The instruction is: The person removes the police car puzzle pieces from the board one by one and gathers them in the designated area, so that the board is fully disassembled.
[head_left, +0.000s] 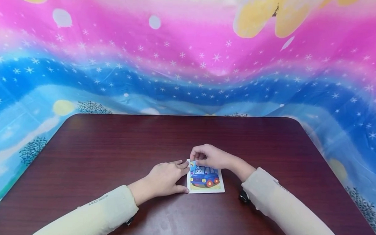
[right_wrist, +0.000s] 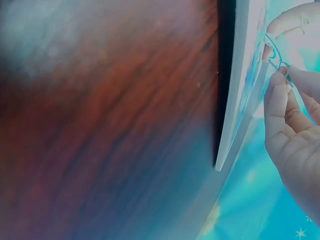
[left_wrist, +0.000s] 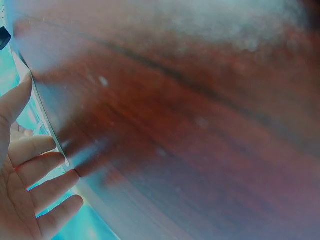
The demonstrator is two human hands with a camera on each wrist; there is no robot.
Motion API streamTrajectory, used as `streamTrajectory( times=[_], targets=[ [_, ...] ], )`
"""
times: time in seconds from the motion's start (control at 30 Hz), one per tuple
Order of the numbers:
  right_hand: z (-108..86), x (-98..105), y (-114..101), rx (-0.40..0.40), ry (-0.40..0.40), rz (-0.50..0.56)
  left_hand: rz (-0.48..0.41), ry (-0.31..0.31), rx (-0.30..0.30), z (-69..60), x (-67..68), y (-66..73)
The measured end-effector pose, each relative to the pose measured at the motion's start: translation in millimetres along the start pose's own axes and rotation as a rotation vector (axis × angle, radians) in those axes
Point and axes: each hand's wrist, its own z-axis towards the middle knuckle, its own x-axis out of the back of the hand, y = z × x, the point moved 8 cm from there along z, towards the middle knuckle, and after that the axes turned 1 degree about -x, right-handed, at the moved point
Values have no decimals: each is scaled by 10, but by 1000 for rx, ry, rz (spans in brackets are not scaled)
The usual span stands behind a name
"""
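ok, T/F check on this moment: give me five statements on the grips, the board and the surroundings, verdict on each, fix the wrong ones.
1. The picture board shows a blue cartoon car. True.
2. The left grip is at the board's right edge, head view. False: its fingers and thumb are at the left edge.
3. The right grip pinches a thin piece. True.
4. The table is plain white. False: it is dark reddish brown.
5. Both sleeves are black. False: they are pale cream.
6. A patterned cloth is behind the table. True.
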Motion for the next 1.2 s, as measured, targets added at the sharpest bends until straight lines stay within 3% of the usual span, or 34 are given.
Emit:
streamTrajectory(
  times=[0.97, 1.2],
  targets=[
    [-296, 422, 181, -23, 147, 20, -4, -35, 23, 6, -23, -13],
    [-430, 577, 302, -82, 195, 29, -5, -20, 16, -5, 1, 4]
  ],
)
